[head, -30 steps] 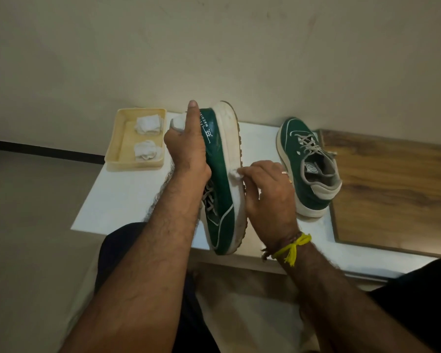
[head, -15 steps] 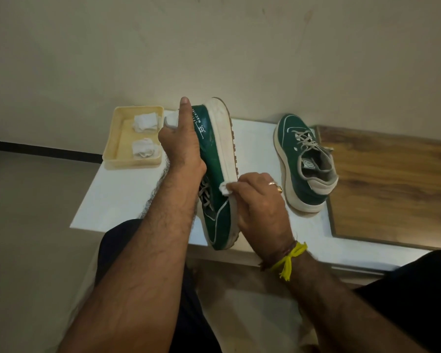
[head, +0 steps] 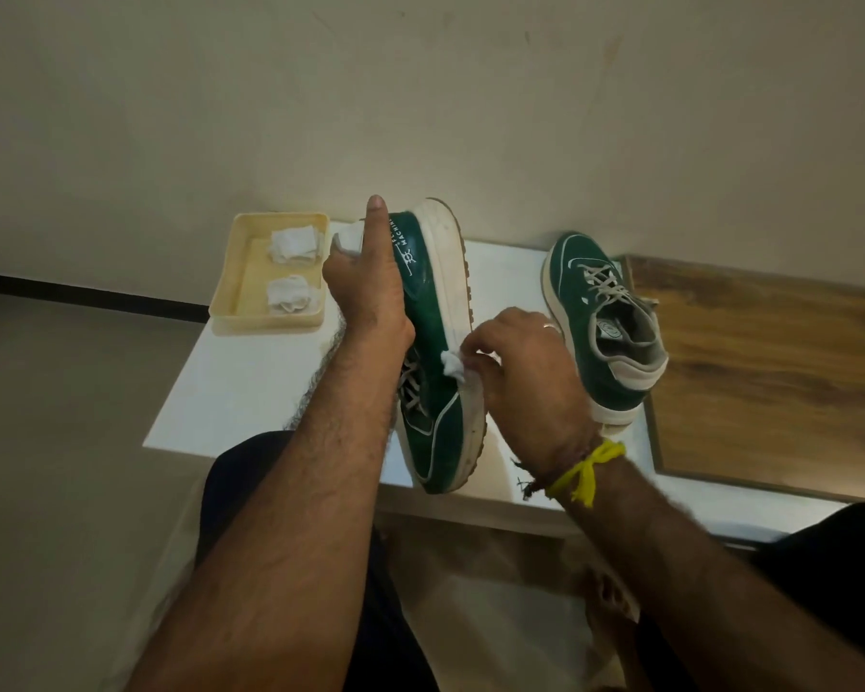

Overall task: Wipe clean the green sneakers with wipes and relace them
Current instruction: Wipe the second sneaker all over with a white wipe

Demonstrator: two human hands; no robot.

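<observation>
One green sneaker (head: 433, 342) with a white sole is tipped on its side above the white table (head: 251, 382), toe toward me. My left hand (head: 365, 287) grips it at the heel end, index finger stretched along the heel. My right hand (head: 525, 372) pinches a small white wipe (head: 453, 364) against the sneaker's side where green upper meets white sole. The second green sneaker (head: 600, 322) stands upright on the table to the right, its grey laces threaded.
A cream tray (head: 228, 292) at the table's back left holds two crumpled white wipes (head: 293, 244). A wooden surface (head: 780, 372) adjoins the table on the right. The wall rises right behind. My dark-clad knees are under the table's front edge.
My right hand has slid the wipe along the sole edge toward the toe and onto the green side. My left hand keeps the same hold on the heel.
</observation>
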